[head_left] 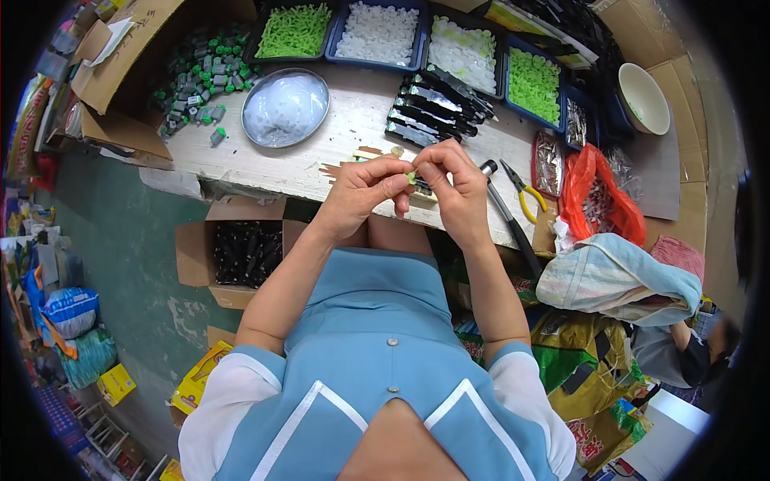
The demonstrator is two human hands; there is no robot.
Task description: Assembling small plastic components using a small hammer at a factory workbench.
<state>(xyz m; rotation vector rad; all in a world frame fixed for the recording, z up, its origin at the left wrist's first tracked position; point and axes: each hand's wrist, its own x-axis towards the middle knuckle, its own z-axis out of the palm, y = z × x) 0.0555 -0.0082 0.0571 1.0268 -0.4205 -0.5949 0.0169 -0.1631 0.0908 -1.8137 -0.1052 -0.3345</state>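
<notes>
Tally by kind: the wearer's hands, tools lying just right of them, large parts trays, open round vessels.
Hands (left hand, right hand): 2
Tools (pliers, black-handled tool): 2
Large trays: 4
Vessels (metal dish, cream bowl): 2
Total: 10

This is looking like a small hand-assembly workshop. A scuffed white bench [241, 168] is stretching across from ten to two o'clock, and trays [370, 64] are lining its far edge between eleven and two, holding green parts [293, 32] and white parts [378, 34] in bulk. Loose grey-and-green pieces [210, 76] are lying between ten and eleven; yellow-handled pliers [520, 188] and a black-handled tool [516, 228] are resting between two and three. At nine, an open carton [194, 255] is holding black parts [249, 252].
</notes>
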